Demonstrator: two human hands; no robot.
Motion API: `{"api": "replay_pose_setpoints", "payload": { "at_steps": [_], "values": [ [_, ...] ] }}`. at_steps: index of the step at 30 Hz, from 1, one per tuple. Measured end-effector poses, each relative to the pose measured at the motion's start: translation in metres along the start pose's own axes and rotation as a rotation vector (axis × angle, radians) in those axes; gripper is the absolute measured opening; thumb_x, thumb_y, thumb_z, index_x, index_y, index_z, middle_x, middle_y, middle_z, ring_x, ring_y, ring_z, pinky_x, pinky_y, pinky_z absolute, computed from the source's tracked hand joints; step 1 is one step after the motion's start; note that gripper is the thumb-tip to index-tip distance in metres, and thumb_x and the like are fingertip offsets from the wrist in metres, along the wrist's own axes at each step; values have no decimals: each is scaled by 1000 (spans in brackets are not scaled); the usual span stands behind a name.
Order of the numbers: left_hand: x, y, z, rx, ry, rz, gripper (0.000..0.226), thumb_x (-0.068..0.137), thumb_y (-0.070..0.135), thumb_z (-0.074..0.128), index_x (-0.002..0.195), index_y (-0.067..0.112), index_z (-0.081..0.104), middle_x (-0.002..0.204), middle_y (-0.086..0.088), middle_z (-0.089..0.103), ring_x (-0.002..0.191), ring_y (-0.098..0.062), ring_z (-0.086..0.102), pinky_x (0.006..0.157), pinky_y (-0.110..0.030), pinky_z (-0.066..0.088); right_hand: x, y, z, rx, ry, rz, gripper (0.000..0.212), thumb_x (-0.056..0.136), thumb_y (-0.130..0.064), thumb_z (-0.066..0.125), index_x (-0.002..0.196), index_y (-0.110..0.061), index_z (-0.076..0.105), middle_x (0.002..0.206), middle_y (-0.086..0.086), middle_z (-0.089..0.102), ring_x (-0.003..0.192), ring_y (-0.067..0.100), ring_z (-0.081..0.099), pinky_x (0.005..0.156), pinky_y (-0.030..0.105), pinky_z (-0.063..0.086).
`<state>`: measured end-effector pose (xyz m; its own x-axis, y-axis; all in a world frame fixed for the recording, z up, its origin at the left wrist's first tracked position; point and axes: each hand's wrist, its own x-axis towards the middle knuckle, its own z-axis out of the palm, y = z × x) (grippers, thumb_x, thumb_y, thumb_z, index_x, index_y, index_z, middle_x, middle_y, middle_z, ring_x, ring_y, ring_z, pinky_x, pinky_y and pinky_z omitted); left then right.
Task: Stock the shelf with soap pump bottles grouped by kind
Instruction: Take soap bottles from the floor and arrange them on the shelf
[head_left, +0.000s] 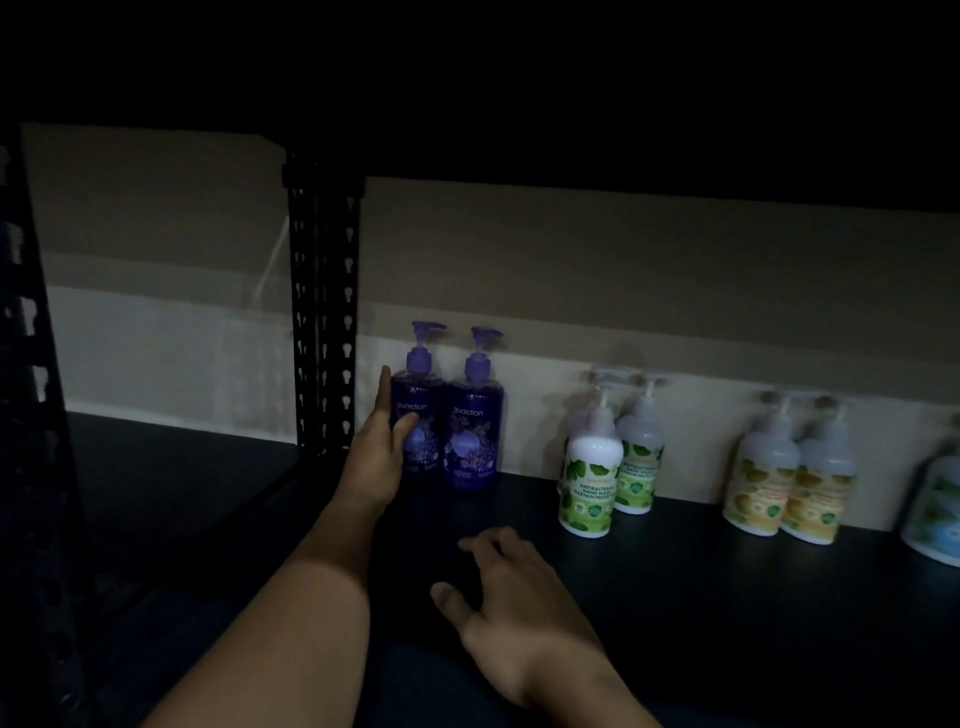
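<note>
The left hand (382, 447) grips the left purple bottle (415, 415), thumb across the label and fingers behind, just right of the black upright post (324, 312). This bottle touches the second purple bottle (472, 421) on its right; a hard release or sideways push is likely to knock both over. The right hand (511, 587) hovers low over the dark shelf (701, 571) with fingers spread, holding nothing, nearer the viewer than the bottles. Beyond its fingertips to the right stand 2 green-label bottles (589, 478), then 2 yellow-label bottles (769, 478), then 1 blue-label bottle (935, 514) cut by the frame edge. Dim light could cause misreading of labels and mixed groups.
</note>
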<state>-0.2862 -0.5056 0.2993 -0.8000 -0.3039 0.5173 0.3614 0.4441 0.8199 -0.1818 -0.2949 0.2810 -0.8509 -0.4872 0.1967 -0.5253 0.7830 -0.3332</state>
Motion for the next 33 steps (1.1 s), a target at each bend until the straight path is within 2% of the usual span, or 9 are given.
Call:
{"api": "replay_pose_setpoints", "payload": {
  "at_steps": [4,8,15,19,24,26,29,31,33],
  "values": [
    [-1,-2,0,37,-54,-1,70,111,21,39,162,40,-4,158,-8,43,134,-16,46,107,-23,33,0,0,0,12,-1,5,62,97,-59,44,150,-27,39,148,-6,36,140,18,33,121,29,23],
    [0,-6,0,54,-70,16,71,112,20,37,161,40,-9,164,-5,34,144,-21,40,117,-27,29,-1,0,-1,11,-2,9,62,98,-58,44,151,-26,39,148,-6,36,140,18,33,121,27,20],
    [0,-9,2,-9,-111,14,70,112,24,32,158,44,-17,171,8,8,154,-13,16,121,-25,16,-2,-1,-1,24,-4,13,61,97,-58,45,150,-27,38,148,-5,37,139,17,35,120,29,24],
    [-2,-12,4,-23,-111,16,74,112,24,35,158,38,-22,171,8,-4,156,-11,7,120,-23,11,-3,-2,-3,45,-14,30,60,97,-58,46,149,-29,37,147,-7,37,139,17,34,118,29,26],
    [-14,-16,-5,-18,-145,-51,94,104,41,50,152,43,-32,172,5,-9,158,-14,2,130,-45,10,-8,-7,-8,82,-19,56,61,97,-59,46,149,-28,39,147,-7,39,139,17,35,117,31,30],
    [-32,-6,-11,-1,-161,-83,96,104,40,51,152,41,-33,171,5,-13,157,-12,-3,129,-41,6,-12,-11,-11,70,-10,81,60,96,-59,47,146,-26,44,145,-4,45,135,19,41,113,32,36],
    [-69,15,-16,72,-213,-126,90,106,37,50,157,36,-25,172,3,0,158,-18,1,127,-39,8,-23,-23,-18,-123,63,141,54,95,-64,45,127,-22,59,126,3,60,114,25,58,91,35,48],
    [-93,28,-15,165,-242,-159,83,107,34,50,162,34,-12,168,-4,17,155,-24,15,125,-41,16,-34,-32,-22,-275,100,154,57,97,-67,41,116,-18,64,117,8,64,103,29,63,78,35,47],
    [-117,41,-15,287,-269,-186,77,106,26,51,164,31,1,160,-11,31,144,-25,35,123,-39,27,-47,-38,-25,-289,100,180,60,97,-67,40,114,-15,66,115,10,65,102,30,64,77,35,48]
  ]
}}
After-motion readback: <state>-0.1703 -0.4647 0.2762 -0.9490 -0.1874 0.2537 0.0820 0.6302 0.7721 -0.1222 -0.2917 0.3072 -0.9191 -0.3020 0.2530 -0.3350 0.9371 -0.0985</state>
